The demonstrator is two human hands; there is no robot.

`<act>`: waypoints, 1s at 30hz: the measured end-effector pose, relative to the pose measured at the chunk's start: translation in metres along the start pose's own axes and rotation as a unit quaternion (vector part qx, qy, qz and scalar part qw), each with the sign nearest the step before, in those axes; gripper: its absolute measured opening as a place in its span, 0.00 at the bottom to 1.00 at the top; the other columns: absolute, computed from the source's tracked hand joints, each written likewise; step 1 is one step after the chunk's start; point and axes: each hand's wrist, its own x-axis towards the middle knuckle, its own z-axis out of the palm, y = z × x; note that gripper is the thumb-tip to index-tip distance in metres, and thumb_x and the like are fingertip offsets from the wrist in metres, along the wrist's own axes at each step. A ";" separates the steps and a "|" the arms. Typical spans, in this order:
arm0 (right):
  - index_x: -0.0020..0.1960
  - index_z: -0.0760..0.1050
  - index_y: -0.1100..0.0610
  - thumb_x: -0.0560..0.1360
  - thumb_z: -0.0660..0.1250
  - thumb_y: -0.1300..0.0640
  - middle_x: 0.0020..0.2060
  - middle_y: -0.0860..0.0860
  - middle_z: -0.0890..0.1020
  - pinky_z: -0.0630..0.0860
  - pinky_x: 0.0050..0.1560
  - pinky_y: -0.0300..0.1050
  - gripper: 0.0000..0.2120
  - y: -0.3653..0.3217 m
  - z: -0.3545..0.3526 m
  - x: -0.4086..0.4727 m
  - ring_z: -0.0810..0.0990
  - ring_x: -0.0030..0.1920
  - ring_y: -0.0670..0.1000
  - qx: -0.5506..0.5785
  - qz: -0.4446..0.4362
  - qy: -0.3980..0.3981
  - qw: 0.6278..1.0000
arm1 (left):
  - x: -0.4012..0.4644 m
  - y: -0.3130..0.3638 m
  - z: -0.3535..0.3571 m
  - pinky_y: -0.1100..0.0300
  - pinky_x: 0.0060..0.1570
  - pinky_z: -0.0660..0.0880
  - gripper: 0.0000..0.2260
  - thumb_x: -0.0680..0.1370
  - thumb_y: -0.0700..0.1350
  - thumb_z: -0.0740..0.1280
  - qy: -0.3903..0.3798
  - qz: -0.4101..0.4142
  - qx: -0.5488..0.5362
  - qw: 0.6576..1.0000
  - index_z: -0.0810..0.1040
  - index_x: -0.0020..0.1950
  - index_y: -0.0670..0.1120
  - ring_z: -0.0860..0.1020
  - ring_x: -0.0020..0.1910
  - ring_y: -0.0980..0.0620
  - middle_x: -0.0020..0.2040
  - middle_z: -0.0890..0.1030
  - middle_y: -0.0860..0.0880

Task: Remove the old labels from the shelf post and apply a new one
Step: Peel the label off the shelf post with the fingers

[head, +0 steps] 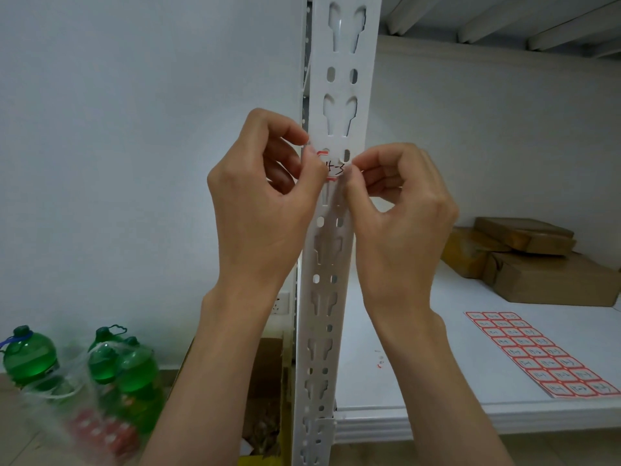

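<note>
On the post, centre of view: a small white paper label with a red border and dark handwritten marks [333, 167] lies on the front face of the white perforated steel shelf post [339, 95], over one pair of oval holes.
Left hand [262, 193]: fingers curled, thumb and forefinger pinching the label's left edge at the post's left corner.
Right hand [400, 203]: fingers curled, thumb and forefinger tips nipping the label's right edge.
Step in hand: cannot tell for certain whether this label is being peeled off or pressed on; the two-sided pinch suits either.
Doing it well: if peeling, lift one corner and draw low and slow along the post so the paper does not tear; if applying, keep it level, then rub flat from the middle outward.
Spare labels: a sheet of red-bordered stickers [541, 354] on the white shelf board [420, 364], near right.
Far right: brown cardboard parcels [537, 260].
Near left, on the floor: green plastic bottles [111, 361].
</note>
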 end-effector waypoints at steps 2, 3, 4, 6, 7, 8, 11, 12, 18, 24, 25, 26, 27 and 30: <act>0.49 0.81 0.57 0.76 0.73 0.60 0.43 0.46 0.79 0.73 0.45 0.25 0.03 0.000 -0.002 0.001 0.78 0.40 0.37 0.004 -0.008 0.010 1.000 | 0.000 -0.001 0.001 0.72 0.37 0.74 0.04 0.79 0.44 0.69 0.000 0.001 0.005 1.000 0.75 0.50 0.46 0.78 0.38 0.57 0.39 0.76 0.58; 0.49 0.82 0.57 0.76 0.74 0.59 0.43 0.45 0.79 0.73 0.46 0.24 0.03 0.000 -0.003 0.002 0.78 0.40 0.36 0.004 -0.013 0.012 1.000 | 0.000 -0.001 0.001 0.72 0.37 0.74 0.04 0.79 0.44 0.69 0.000 0.003 0.007 1.000 0.75 0.50 0.46 0.78 0.38 0.57 0.39 0.76 0.58; 0.50 0.83 0.57 0.75 0.74 0.59 0.43 0.45 0.78 0.73 0.46 0.23 0.04 0.000 -0.003 0.002 0.77 0.41 0.35 0.001 -0.019 0.013 1.000 | 0.000 -0.001 0.001 0.72 0.37 0.74 0.04 0.79 0.44 0.69 0.000 0.004 0.008 1.000 0.75 0.50 0.46 0.78 0.39 0.56 0.39 0.75 0.59; 0.50 0.84 0.57 0.75 0.74 0.58 0.44 0.45 0.78 0.73 0.47 0.23 0.05 -0.003 -0.004 0.003 0.77 0.40 0.35 -0.002 -0.025 0.013 1.000 | 0.000 -0.002 0.001 0.71 0.37 0.74 0.04 0.79 0.45 0.68 0.001 0.003 0.006 1.000 0.76 0.50 0.45 0.78 0.39 0.55 0.39 0.76 0.58; 0.50 0.85 0.57 0.74 0.75 0.58 0.44 0.45 0.78 0.73 0.47 0.23 0.05 -0.004 -0.003 0.002 0.77 0.40 0.36 -0.004 -0.025 0.012 1.000 | 0.000 -0.002 0.000 0.71 0.37 0.74 0.04 0.79 0.44 0.68 0.001 0.002 0.004 1.000 0.76 0.50 0.45 0.78 0.39 0.55 0.39 0.76 0.58; 0.50 0.85 0.57 0.74 0.75 0.58 0.43 0.46 0.79 0.74 0.47 0.23 0.05 -0.006 -0.003 0.003 0.78 0.40 0.36 -0.008 -0.024 0.010 1.000 | 0.001 -0.002 0.000 0.70 0.37 0.74 0.04 0.79 0.44 0.68 0.001 0.002 0.002 1.000 0.76 0.50 0.44 0.78 0.38 0.55 0.39 0.76 0.58; 0.48 0.84 0.57 0.74 0.76 0.58 0.43 0.49 0.82 0.76 0.46 0.26 0.04 -0.010 -0.001 0.005 0.79 0.39 0.39 -0.029 -0.019 0.005 0.999 | 0.001 0.000 -0.001 0.69 0.36 0.74 0.03 0.78 0.43 0.69 -0.002 0.002 -0.005 1.000 0.76 0.49 0.45 0.78 0.38 0.56 0.38 0.76 0.58; 0.47 0.84 0.57 0.74 0.76 0.59 0.43 0.49 0.82 0.77 0.45 0.28 0.03 -0.011 -0.001 0.005 0.79 0.39 0.40 -0.035 -0.018 0.006 0.999 | 0.001 0.000 -0.002 0.69 0.36 0.74 0.03 0.78 0.43 0.69 -0.003 0.002 -0.006 1.000 0.75 0.49 0.45 0.78 0.38 0.55 0.38 0.76 0.57; 0.46 0.82 0.58 0.75 0.74 0.60 0.43 0.51 0.80 0.76 0.44 0.29 0.02 -0.007 0.005 0.004 0.78 0.39 0.42 -0.044 -0.038 0.023 0.998 | 0.000 0.001 -0.003 0.70 0.36 0.74 0.03 0.78 0.43 0.69 -0.008 -0.003 -0.008 1.000 0.75 0.49 0.46 0.78 0.37 0.56 0.38 0.76 0.59; 0.47 0.80 0.61 0.77 0.71 0.62 0.45 0.51 0.77 0.72 0.45 0.27 0.02 0.001 0.012 -0.001 0.74 0.41 0.43 -0.048 -0.067 0.029 0.996 | 0.000 0.001 -0.002 0.68 0.35 0.74 0.04 0.78 0.42 0.70 -0.010 -0.009 -0.017 1.000 0.75 0.48 0.46 0.78 0.37 0.54 0.38 0.77 0.55; 0.48 0.80 0.61 0.77 0.70 0.62 0.45 0.51 0.76 0.72 0.45 0.27 0.02 0.002 0.013 -0.001 0.73 0.42 0.43 -0.049 -0.066 0.029 0.996 | 0.000 0.001 -0.002 0.68 0.35 0.74 0.04 0.78 0.42 0.70 -0.010 -0.011 -0.018 1.000 0.75 0.48 0.46 0.78 0.37 0.53 0.38 0.77 0.54; 0.48 0.79 0.61 0.78 0.69 0.62 0.45 0.51 0.76 0.71 0.44 0.28 0.02 0.003 0.015 -0.002 0.73 0.42 0.43 -0.050 -0.062 0.027 0.996 | 0.000 0.001 -0.002 0.67 0.35 0.74 0.04 0.78 0.43 0.70 -0.010 -0.014 -0.019 1.000 0.75 0.48 0.46 0.78 0.37 0.53 0.38 0.78 0.54; 0.49 0.78 0.61 0.78 0.69 0.61 0.45 0.50 0.75 0.71 0.44 0.28 0.02 0.005 0.017 -0.002 0.73 0.42 0.43 -0.050 -0.059 0.025 0.997 | 0.000 0.001 -0.002 0.67 0.36 0.74 0.04 0.77 0.43 0.70 -0.010 -0.016 -0.021 1.000 0.75 0.48 0.46 0.78 0.37 0.53 0.38 0.78 0.54; 0.50 0.77 0.60 0.80 0.67 0.61 0.46 0.49 0.73 0.71 0.44 0.30 0.02 0.006 0.020 -0.001 0.72 0.43 0.44 -0.045 -0.049 0.016 0.998 | 0.000 0.001 -0.002 0.66 0.36 0.75 0.05 0.77 0.43 0.71 -0.013 -0.022 -0.022 0.999 0.76 0.49 0.44 0.78 0.37 0.53 0.39 0.78 0.52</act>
